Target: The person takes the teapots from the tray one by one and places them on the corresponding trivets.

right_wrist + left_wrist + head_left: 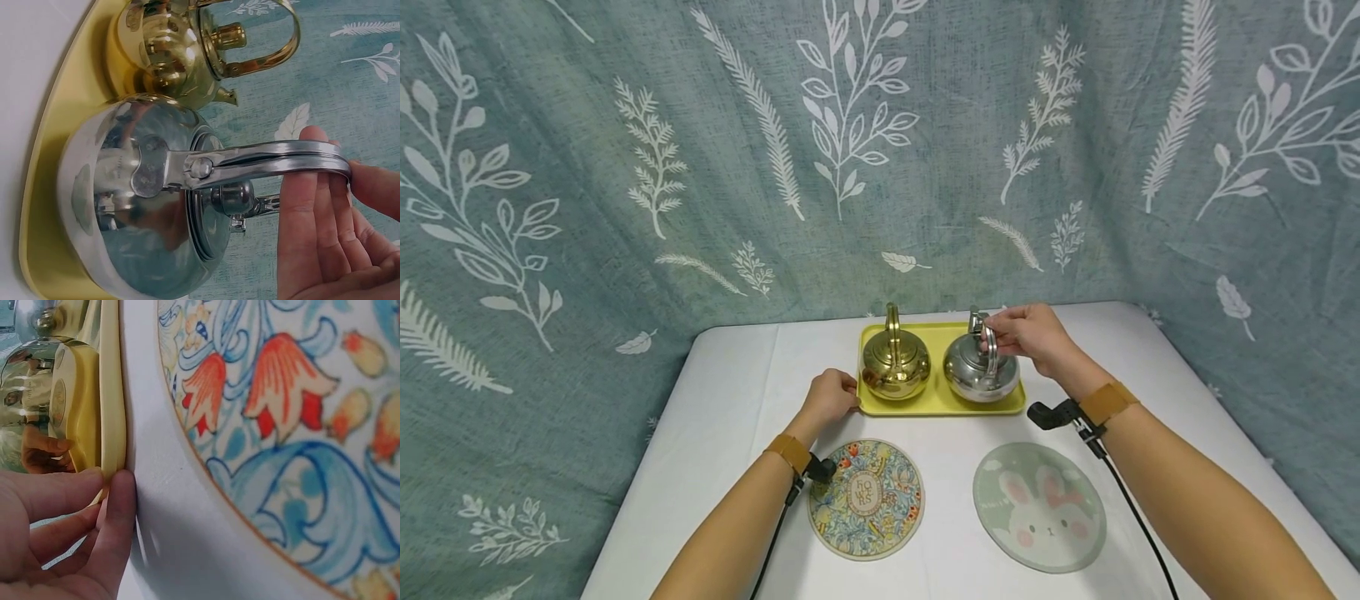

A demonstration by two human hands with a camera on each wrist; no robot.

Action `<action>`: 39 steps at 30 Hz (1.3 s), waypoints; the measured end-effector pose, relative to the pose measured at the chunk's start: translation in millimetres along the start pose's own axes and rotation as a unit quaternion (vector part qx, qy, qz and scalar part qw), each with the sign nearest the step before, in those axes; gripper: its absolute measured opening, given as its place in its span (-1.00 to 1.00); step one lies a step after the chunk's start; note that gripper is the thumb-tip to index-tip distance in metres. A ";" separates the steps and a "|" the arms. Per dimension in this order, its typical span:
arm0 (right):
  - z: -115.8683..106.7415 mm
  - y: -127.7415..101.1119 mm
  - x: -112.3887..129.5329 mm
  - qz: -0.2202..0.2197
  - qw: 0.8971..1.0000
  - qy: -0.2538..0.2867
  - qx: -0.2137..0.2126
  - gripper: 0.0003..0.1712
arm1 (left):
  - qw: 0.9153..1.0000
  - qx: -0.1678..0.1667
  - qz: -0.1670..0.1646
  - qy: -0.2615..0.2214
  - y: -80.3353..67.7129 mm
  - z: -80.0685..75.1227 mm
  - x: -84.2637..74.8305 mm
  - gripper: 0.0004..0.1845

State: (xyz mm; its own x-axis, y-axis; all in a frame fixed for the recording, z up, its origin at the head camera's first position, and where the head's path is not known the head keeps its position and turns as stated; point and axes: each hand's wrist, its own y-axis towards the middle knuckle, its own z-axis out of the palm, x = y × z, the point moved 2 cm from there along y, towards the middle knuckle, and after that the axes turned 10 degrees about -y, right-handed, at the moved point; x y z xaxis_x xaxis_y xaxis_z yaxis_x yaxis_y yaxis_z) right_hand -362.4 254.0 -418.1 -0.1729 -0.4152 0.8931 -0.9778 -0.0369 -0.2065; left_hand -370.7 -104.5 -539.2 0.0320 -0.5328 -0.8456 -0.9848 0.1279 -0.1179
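Note:
A yellow rectangular tray (938,398) bears a shiny gold teapot (898,379) on its left and a silver teapot (977,381) on its right. My left hand (832,395) pinches the tray's rim near its front left corner; the left wrist view shows the thumb (75,485) on one side and fingers on the other. With my right hand (1030,335) I hold the silver teapot's raised handle (269,164). Fingers pass beneath that handle, and the thumb (376,187) lies against its outer side. Both teapots stand upright, side by side on the tray.
In front of the tray lie two round mats on the white table (737,392): a floral one (865,533) at left and a pale green rabbit one (1037,521) at right. A teal leaf-patterned curtain (925,167) hangs behind. Cables run from both wrist cameras.

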 end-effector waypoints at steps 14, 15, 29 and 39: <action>-13.4 -28.5 8.8 -0.024 1.000 0.000 0.003 -0.40 | 1.000 -0.004 0.003 0.002 -1.0 -2.6 -0.6 -0.67; -14.6 -31.2 8.8 -0.027 1.000 0.001 0.004 -0.41 | 1.000 -0.005 0.004 0.002 -1.1 -2.9 -0.8 -0.67; -25.4 -81.9 8.4 -0.054 0.998 0.029 0.021 -0.49 | 1.000 -0.003 0.002 0.014 -1.7 0.1 -1.9 -0.68; -24.4 -114.8 1.1 -0.067 0.997 0.034 0.013 -0.61 | 1.000 -0.006 0.000 0.024 -0.9 0.9 -1.7 -0.69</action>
State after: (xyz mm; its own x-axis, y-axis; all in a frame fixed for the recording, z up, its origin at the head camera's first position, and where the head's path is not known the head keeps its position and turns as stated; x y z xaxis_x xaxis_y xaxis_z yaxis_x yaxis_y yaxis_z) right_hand -253.2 280.0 -383.7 -0.0496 -0.3420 0.9384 -0.9893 -0.1123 -0.0932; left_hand -369.7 -102.9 -538.2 0.0243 -0.5721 -0.8198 -0.9867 0.1181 -0.1117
